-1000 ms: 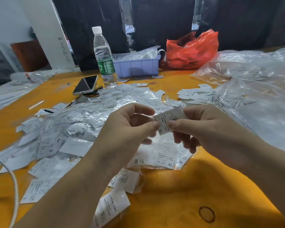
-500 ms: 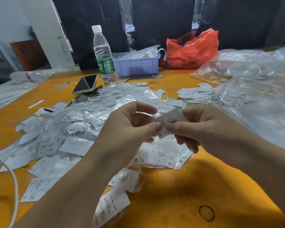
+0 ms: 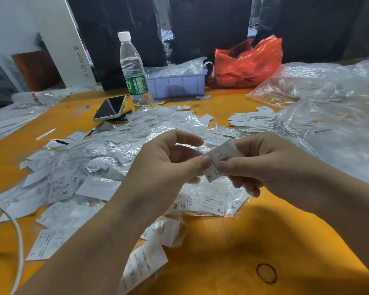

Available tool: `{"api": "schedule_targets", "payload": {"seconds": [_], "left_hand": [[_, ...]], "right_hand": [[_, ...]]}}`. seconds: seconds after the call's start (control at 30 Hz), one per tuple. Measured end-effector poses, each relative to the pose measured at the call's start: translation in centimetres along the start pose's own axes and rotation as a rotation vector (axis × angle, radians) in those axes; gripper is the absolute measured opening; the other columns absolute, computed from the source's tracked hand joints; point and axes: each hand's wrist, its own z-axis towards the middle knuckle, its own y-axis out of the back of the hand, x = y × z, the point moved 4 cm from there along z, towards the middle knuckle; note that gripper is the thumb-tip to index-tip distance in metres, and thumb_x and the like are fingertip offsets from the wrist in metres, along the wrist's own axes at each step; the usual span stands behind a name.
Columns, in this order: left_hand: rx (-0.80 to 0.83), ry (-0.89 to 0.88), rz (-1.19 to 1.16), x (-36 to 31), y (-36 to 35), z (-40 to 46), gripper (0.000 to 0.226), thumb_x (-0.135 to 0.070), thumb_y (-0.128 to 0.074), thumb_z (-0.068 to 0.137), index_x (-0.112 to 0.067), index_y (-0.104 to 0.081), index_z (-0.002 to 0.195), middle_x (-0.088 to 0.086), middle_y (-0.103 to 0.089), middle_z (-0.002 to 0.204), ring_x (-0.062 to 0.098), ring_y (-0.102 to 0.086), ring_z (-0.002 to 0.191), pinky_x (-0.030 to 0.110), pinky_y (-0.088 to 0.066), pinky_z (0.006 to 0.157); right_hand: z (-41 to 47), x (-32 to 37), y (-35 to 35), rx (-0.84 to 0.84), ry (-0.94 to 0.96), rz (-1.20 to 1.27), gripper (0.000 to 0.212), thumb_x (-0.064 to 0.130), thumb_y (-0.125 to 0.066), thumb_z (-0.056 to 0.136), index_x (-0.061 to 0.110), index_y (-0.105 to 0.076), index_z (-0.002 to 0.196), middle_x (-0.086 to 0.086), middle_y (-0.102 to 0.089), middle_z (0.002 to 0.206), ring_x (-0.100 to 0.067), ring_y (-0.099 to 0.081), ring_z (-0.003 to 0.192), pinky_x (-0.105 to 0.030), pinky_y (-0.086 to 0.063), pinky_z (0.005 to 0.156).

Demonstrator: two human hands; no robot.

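The left grip (image 3: 164,165) and the right grip (image 3: 271,165) each pinch the same small white label (image 3: 219,152) between thumb and forefinger, thumb tips almost meeting on its face. They hold it up above the bench (image 3: 243,241), tilted so the "XL" at its lower end faces the person, probably to read the size before sorting it or to work it free of a sleeve. Just beneath and to the left spreads a loose heap of labels (image 3: 119,150) in clear sleeves. The bench is orange and scuffed. Farther back stand a water bottle (image 3: 134,75), a phone (image 3: 111,108), a lilac tray (image 3: 177,84) and a red bag (image 3: 247,62), with clear plastic bags (image 3: 328,128) on the right, against a dark backdrop.
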Motion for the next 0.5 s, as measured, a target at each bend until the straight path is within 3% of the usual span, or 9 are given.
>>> {"api": "schedule_targets", "payload": {"seconds": [0.13, 0.23, 0.33, 0.5], "left_hand": [[0.023, -0.002, -0.014, -0.21, -0.04, -0.02, 0.032, -0.017, -0.076, 0.066, -0.018, -0.066, 0.096, 0.004, -0.076, 0.083, 0.015, -0.072, 0.073, 0.019, -0.054, 0.06], [0.046, 0.014, -0.031, -0.22, -0.03, -0.06, 0.03, -0.015, -0.076, 0.07, -0.016, -0.066, 0.098, 0.007, -0.076, 0.084, 0.016, -0.072, 0.073, 0.021, -0.056, 0.062], [0.036, 0.05, -0.077, 0.03, 0.23, 0.04, 0.018, -0.011, -0.071, 0.08, -0.014, -0.066, 0.098, 0.011, -0.075, 0.083, 0.019, -0.07, 0.072, 0.024, -0.057, 0.063], [-0.011, 0.05, -0.021, 0.13, 0.67, 0.08, 0.018, -0.011, -0.074, 0.078, -0.016, -0.067, 0.094, 0.009, -0.075, 0.081, 0.017, -0.069, 0.068, 0.024, -0.058, 0.061]], "right_hand": [[0.07, 0.11, 0.36, 0.016, -0.002, -0.012, 0.022, 0.025, -0.066, 0.072, 0.005, -0.072, 0.08, -0.004, -0.057, 0.056, -0.015, -0.046, 0.051, -0.027, -0.037, 0.047], [0.07, 0.27, 0.48, 0.023, 0.012, -0.005, 0.015, 0.02, -0.07, 0.075, 0.005, -0.073, 0.079, -0.005, -0.056, 0.055, -0.017, -0.044, 0.051, -0.027, -0.035, 0.046], [0.13, 0.19, 0.72, 0.008, 0.023, -0.019, 0.022, 0.022, -0.067, 0.073, 0.003, -0.073, 0.081, -0.006, -0.056, 0.056, -0.018, -0.044, 0.052, -0.026, -0.035, 0.045], [0.1, 0.48, 0.75, 0.028, 0.031, -0.022, 0.017, 0.024, -0.063, 0.071, 0.014, -0.076, 0.077, -0.007, -0.056, 0.057, -0.018, -0.044, 0.052, -0.026, -0.035, 0.046]]}}
